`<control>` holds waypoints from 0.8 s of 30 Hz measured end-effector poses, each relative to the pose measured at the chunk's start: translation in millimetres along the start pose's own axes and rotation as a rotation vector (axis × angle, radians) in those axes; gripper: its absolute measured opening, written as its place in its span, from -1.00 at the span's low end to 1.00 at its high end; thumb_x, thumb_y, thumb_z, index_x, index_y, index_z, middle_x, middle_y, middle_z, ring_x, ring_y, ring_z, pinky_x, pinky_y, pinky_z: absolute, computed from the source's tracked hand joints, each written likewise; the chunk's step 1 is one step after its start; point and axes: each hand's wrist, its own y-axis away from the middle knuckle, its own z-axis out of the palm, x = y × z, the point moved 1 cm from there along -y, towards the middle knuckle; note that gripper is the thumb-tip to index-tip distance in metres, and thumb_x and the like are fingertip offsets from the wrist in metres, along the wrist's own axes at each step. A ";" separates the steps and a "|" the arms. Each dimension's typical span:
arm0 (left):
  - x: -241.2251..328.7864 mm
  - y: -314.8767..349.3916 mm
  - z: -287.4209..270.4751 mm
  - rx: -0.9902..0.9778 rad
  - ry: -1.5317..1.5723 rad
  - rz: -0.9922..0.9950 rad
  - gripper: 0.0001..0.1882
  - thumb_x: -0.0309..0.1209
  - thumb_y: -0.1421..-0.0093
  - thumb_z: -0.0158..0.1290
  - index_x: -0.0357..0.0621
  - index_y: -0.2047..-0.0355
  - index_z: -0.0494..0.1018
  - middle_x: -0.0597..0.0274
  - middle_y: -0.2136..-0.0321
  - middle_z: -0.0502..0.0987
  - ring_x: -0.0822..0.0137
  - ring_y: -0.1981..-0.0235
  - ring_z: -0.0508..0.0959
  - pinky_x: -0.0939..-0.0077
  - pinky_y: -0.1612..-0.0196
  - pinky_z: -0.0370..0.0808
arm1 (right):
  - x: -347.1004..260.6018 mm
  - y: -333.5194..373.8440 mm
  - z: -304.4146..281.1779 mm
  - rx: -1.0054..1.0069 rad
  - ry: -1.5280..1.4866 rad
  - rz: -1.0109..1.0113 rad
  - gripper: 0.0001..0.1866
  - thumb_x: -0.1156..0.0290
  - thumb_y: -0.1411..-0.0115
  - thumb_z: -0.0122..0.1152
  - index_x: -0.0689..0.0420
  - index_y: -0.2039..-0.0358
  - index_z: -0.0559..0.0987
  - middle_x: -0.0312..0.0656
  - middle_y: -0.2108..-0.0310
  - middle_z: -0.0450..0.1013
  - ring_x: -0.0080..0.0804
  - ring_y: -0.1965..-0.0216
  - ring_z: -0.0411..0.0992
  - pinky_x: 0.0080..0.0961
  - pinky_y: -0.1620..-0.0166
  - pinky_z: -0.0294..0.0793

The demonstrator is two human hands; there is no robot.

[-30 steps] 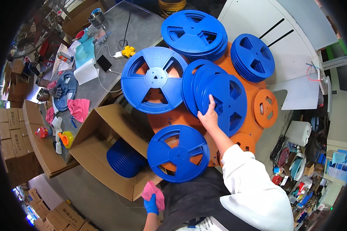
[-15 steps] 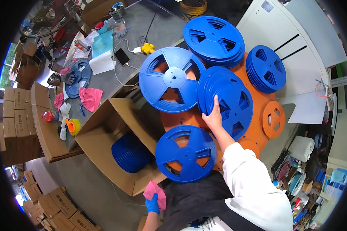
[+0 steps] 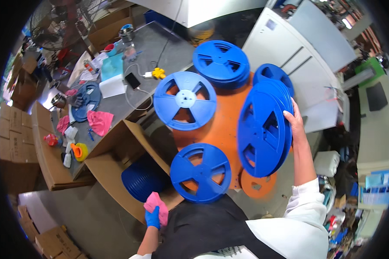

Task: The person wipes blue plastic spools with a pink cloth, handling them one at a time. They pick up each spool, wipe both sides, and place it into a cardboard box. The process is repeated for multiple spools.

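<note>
My right hand (image 3: 297, 123), bare, grips the right edge of a stack of blue plastic reels (image 3: 260, 137), tilted up on the right side of the orange table (image 3: 222, 118). My left hand (image 3: 152, 217), in a blue glove, is closed round a pink cloth (image 3: 156, 202) low beside the box. A single lighter blue reel (image 3: 170, 103) lies on the table's left side, another blue reel (image 3: 201, 172) at its near edge. More reels stand stacked at the far side (image 3: 222, 56) and behind the held stack (image 3: 269, 73).
An open cardboard box (image 3: 112, 181) left of the table holds a row of blue reels (image 3: 142, 178). The grey workbench (image 3: 157, 47) carries a phone (image 3: 133, 80), pink rags (image 3: 100, 123) and a yellow tape roll (image 3: 79, 152). A white cabinet (image 3: 276, 47) stands behind.
My right hand has moved the reel stack from the middle of the orange table to the right and tilted it up. My left hand still has the pink cloth. The head view has shifted.
</note>
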 end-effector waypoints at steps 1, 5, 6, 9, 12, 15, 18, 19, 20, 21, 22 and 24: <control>-3.6 -9.7 -2.7 -0.009 -0.063 0.009 -0.14 -0.17 -0.11 0.18 -0.28 -0.28 0.03 0.00 -0.08 0.37 0.21 0.00 0.43 0.40 -0.02 0.41 | -21.2 27.7 9.5 -0.003 0.013 0.020 -0.23 0.49 -0.13 0.12 0.03 -0.32 0.02 -0.04 0.14 0.43 -0.27 0.23 0.52 -0.43 0.21 0.60; 50.8 -11.3 -18.4 -0.081 0.290 0.042 -0.19 -0.20 -0.13 0.18 -0.28 -0.27 0.07 0.08 -0.02 0.41 0.28 0.03 0.44 0.44 0.01 0.41 | -41.2 125.6 41.5 -0.071 -0.291 0.025 -0.22 0.47 -0.18 0.12 -0.07 -0.32 -0.04 0.03 0.23 0.46 -0.12 0.27 0.55 -0.24 0.23 0.64; 59.1 -10.9 -28.0 -0.072 0.392 0.045 -0.22 -0.24 -0.13 0.18 -0.26 -0.26 0.09 0.12 -0.02 0.41 0.31 0.04 0.44 0.46 0.02 0.42 | -37.1 143.7 52.8 -0.084 -0.356 0.026 -0.27 0.44 -0.17 0.15 -0.05 -0.29 0.04 -0.03 0.21 0.45 -0.18 0.27 0.54 -0.26 0.22 0.63; 70.7 -22.7 -60.1 -0.023 0.511 0.106 -0.30 -0.32 -0.13 0.18 -0.25 -0.23 0.16 0.21 -0.01 0.41 0.38 0.06 0.44 0.51 0.05 0.42 | -22.2 191.9 87.3 -0.044 -0.458 0.005 -0.42 0.42 -0.16 0.15 0.09 -0.18 0.22 -0.11 0.17 0.42 -0.30 0.25 0.53 -0.36 0.19 0.61; 87.7 -33.8 -90.0 0.039 0.653 0.157 -0.35 -0.33 -0.13 0.21 -0.25 -0.18 0.23 0.24 0.03 0.43 0.43 0.10 0.45 0.54 0.07 0.42 | -0.2 236.4 124.2 0.103 -0.680 0.080 -0.53 0.43 -0.13 0.10 0.25 -0.06 0.30 -0.12 0.20 0.40 -0.32 0.23 0.48 -0.35 0.12 0.60; 113.5 -23.6 -131.8 0.093 0.778 0.160 -0.33 -0.36 -0.11 0.23 -0.22 -0.19 0.22 0.28 0.06 0.43 0.47 0.15 0.46 0.57 0.10 0.43 | 15.1 263.6 166.8 -0.041 -1.040 0.205 -0.58 0.37 -0.12 0.13 0.30 0.06 0.30 -0.11 0.25 0.32 -0.31 0.20 0.38 -0.33 0.11 0.58; 129.9 -12.9 -161.0 0.146 0.838 0.192 -0.35 -0.38 -0.12 0.22 -0.23 -0.18 0.23 0.28 0.06 0.44 0.46 0.12 0.45 0.55 0.08 0.42 | 22.3 283.1 195.5 -0.217 -1.207 0.286 -0.63 0.32 -0.14 0.12 0.31 0.16 0.31 -0.12 0.27 0.24 -0.35 0.26 0.27 -0.41 0.18 0.55; 132.5 -12.4 -166.6 0.168 0.841 0.216 -0.36 -0.37 -0.12 0.23 -0.23 -0.17 0.24 0.27 0.07 0.44 0.45 0.11 0.45 0.55 0.07 0.42 | 23.9 287.1 201.1 -0.267 -1.234 0.304 -0.64 0.31 -0.15 0.12 0.31 0.19 0.31 -0.12 0.28 0.21 -0.37 0.28 0.24 -0.44 0.21 0.54; 136.6 -8.3 -171.1 0.155 0.842 0.212 -0.36 -0.36 -0.12 0.23 -0.24 -0.17 0.24 0.27 0.06 0.44 0.45 0.09 0.44 0.55 0.05 0.41 | 24.7 290.5 203.5 -0.234 -1.277 0.338 -0.65 0.30 -0.17 0.11 0.30 0.18 0.31 -0.12 0.29 0.20 -0.40 0.35 0.19 -0.51 0.35 0.47; 141.1 -1.0 -176.5 0.147 0.842 0.206 -0.36 -0.35 -0.12 0.23 -0.24 -0.16 0.24 0.27 0.05 0.43 0.44 0.07 0.44 0.54 0.03 0.40 | 25.5 293.2 205.9 -0.267 -1.262 0.340 -0.64 0.29 -0.18 0.10 0.30 0.17 0.30 -0.13 0.29 0.19 -0.41 0.36 0.19 -0.52 0.38 0.45; 142.7 2.5 -180.1 0.139 0.841 0.202 -0.36 -0.35 -0.12 0.23 -0.24 -0.16 0.24 0.27 0.04 0.43 0.43 0.05 0.43 0.54 0.02 0.40 | 25.9 295.6 207.0 -0.301 -1.248 0.342 -0.64 0.29 -0.19 0.10 0.29 0.17 0.30 -0.14 0.30 0.18 -0.42 0.37 0.18 -0.53 0.41 0.43; 142.8 6.0 -178.8 0.180 0.860 0.243 -0.55 -0.33 -0.12 0.23 -0.09 0.01 0.36 0.32 0.37 0.48 0.50 0.48 0.48 0.58 0.47 0.43 | 23.4 302.0 209.5 -0.282 -1.187 0.340 -0.63 0.23 -0.23 0.08 0.26 0.14 0.29 -0.19 0.37 0.16 -0.47 0.44 0.16 -0.60 0.52 0.39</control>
